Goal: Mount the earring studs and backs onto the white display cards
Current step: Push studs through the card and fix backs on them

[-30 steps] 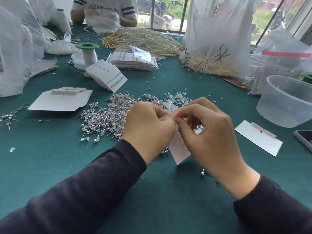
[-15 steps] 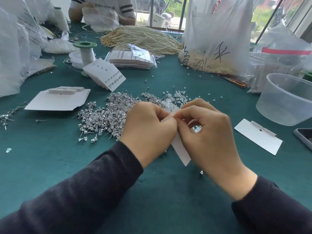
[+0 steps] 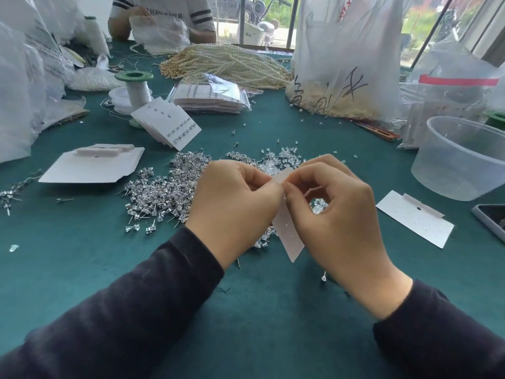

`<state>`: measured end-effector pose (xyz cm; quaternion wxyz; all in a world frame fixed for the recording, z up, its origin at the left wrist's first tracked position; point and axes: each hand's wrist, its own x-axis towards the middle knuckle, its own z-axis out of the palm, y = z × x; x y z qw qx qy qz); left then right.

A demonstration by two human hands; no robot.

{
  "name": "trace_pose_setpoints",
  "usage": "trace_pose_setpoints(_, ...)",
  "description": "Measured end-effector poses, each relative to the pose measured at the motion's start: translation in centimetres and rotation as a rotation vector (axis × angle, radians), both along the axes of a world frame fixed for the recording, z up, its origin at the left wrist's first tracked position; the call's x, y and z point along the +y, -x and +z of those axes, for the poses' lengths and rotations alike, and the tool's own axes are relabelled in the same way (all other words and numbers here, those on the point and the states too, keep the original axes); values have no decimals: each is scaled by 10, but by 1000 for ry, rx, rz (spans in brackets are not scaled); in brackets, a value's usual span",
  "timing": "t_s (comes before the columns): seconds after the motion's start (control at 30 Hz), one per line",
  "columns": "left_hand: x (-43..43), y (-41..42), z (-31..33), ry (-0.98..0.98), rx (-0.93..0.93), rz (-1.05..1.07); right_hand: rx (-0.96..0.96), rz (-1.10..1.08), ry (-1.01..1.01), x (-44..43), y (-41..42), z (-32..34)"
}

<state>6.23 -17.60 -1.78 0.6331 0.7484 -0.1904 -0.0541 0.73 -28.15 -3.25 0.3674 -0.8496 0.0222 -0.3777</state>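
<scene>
A white display card (image 3: pixel 287 228) stands almost edge-on between my hands above the green table. My left hand (image 3: pixel 235 206) grips it from the left, and my right hand (image 3: pixel 333 214) pinches its upper part with thumb and forefinger. Whatever sits between the fingertips is hidden. Behind my left hand lies a heap of silver earring studs (image 3: pixel 164 192). Clear earring backs (image 3: pixel 278 160) are scattered past my knuckles. One loose stud (image 3: pixel 324 277) lies under my right wrist.
A blank card (image 3: pixel 415 218) lies at right, near a clear plastic tub (image 3: pixel 461 157) and a phone (image 3: pixel 492 218). Filled cards (image 3: pixel 168 124) and a white card stack (image 3: pixel 93 165) lie at left. Pearl strands (image 3: pixel 226 65), bags and another person sit at the back.
The card has turned from facing me to nearly edge-on, and its lower end has swung toward my right hand. My right thumb and forefinger now pinch its top edge.
</scene>
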Motion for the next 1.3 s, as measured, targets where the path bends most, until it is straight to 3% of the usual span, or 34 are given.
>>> trace_pose_setpoints(0.2, 1, 2, 0, -22, -43, 0, -13, -1, 26, 1, -1, -2)
trace_pose_setpoints(0.37, 15, -15, 15, 18, 80, -196, -106, -43, -9, -8, 2, 5)
trace_pose_setpoints(0.4, 19, -22, 15, -59, 10, -126, -131, -69, -43, -12, 2, 7)
trace_pose_setpoints(0.5, 25, -40, 7, -553, -376, 42, -156, -96, -235, -24, 3, 14)
trace_pose_setpoints(0.57, 25, -43, -1, -764, -446, -63, -132, -49, -387, -29, 4, 17)
trace_pose_setpoints(0.63, 21, -40, -7, -838, -458, -145, -85, 26, -583, -28, 4, 18)
trace_pose_setpoints(0.8, 16, -39, -11, -780, -495, -82, 101, 233, -1126, -31, 3, 18)
trace_pose_setpoints(0.93, 17, -40, -9, -729, -459, -55, 283, 405, -1391, -32, 3, 18)
trace_pose_setpoints(1.13, 21, -41, -1, -644, -400, -37, 433, 524, -1510, -28, 3, 14)
trace_pose_setpoints(1.3, 28, -44, 9, -686, -322, -92, 458, 538, -1523, -28, 3, 14)
